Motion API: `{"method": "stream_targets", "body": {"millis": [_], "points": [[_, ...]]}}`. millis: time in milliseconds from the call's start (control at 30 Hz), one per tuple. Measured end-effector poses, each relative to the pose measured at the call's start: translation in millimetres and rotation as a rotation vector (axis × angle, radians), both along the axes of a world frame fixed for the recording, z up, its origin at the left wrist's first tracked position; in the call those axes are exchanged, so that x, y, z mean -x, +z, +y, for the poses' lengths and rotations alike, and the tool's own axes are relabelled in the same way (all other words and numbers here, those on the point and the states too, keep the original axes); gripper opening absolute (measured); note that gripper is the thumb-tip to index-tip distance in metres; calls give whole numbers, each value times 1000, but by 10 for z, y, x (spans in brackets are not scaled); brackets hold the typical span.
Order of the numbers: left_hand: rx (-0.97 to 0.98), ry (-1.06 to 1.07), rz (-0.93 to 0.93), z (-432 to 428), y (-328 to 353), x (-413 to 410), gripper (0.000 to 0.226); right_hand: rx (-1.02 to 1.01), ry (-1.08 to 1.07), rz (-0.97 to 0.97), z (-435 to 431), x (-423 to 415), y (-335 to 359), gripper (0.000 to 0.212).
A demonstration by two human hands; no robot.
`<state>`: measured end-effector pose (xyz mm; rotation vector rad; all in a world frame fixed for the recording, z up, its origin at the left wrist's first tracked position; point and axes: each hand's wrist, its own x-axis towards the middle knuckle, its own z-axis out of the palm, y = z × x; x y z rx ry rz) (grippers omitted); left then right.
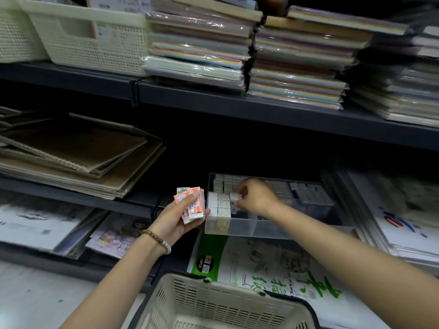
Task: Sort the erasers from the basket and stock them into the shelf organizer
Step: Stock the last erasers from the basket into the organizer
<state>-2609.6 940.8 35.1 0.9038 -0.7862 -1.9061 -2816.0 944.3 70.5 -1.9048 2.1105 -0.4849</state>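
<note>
Below the shelf organizer [273,227], the basket [213,302] is cut off by the bottom edge, its floor out of view; right of the organizer, the paper packs [403,224] are blurred; left of it, print on the erasers [191,205] gripped by the left hand [175,222] is too small to read; over its front-left compartment, the right hand [256,198] hides much of the pinched white eraser [234,197].

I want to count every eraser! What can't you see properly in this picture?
Head view:
- Basket: the bottom edge cuts it off, so its contents are hidden.
- Eraser packs: gripped by the left hand, thumb across them; count unclear.
- White eraser: right hand fingers hide most of it.
- Shelf organizer: right compartments blurred, erasers uncountable.
</note>
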Motion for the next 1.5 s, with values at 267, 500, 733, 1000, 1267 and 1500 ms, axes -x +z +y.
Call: {"method": "stream_targets", "body": {"millis": [267,500,733,1000,1267,1500], "points": [[-9,-6,45,5,12,-7,48,136,-68,-207,54,62,-137,17],[-58,-65,104,66,132,-25,37,13,-1,-179,22,131,-11,18],[17,-79,88,173,232,56,47,43,8,-495,224,25,272,17],[162,21,28,233,257,225,51,-274,31,-909,445,-240,274,34],[200,0,12,247,259,335,31,-240,42,-1050,472,-170,242,28],[138,120,4,60,157,125,15,-14,-24,-763,379,369,437,41]]}}
